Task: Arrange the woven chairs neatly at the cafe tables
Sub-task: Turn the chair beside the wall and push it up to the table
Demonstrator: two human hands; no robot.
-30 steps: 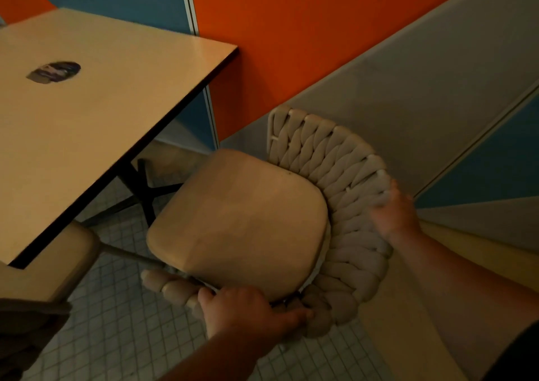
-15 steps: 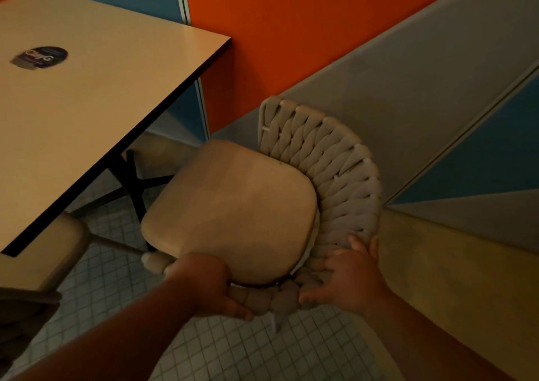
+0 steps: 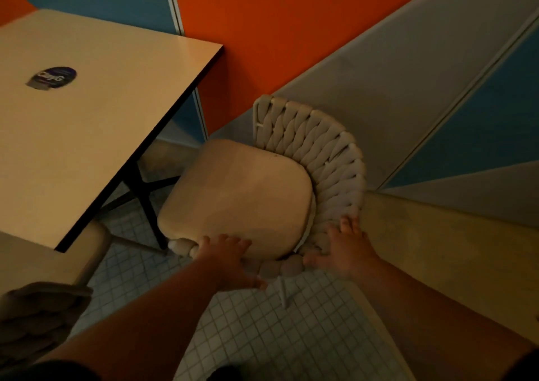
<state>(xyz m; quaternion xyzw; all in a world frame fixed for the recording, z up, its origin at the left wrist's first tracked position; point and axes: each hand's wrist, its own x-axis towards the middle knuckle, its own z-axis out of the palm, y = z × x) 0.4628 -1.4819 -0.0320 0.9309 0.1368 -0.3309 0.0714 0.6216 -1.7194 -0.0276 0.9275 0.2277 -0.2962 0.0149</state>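
Currently positioned beside the desk (image 3: 87, 135): woven chair (image 3: 318, 159), seat cushion (image 3: 239, 197) facing the desk edge, braided backrest turned toward the orange and grey wall. Chair not yet tucked under; front of cushion just short of the dark desk edge, with the black desk base (image 3: 143, 194) visible between them.

Left hand (image 3: 230, 261): grip laid over the near braided rim at the seat's front corner, fingers spread flat on the cushion edge, thumb beneath. Holding the chair rim, not clenched hard.

Right hand (image 3: 344, 252): grip pressed against the outer curve of the backrest, fingers extended up the weave. Open-palmed contact rather than a full wrap; whether the thumb hooks the rim cannot be told.

Step in hand, as judged: final alignment of this chair at the desk.

Next move, as judged: push forward and slightly left to bring the seat under the desk edge, square to it. Keep chair legs clear of the cross-shaped base. Watch the second chair (image 3: 38, 319) at lower left, near the desk corner; avoid contact. Expect leg drag on the tiled floor (image 3: 262, 337).
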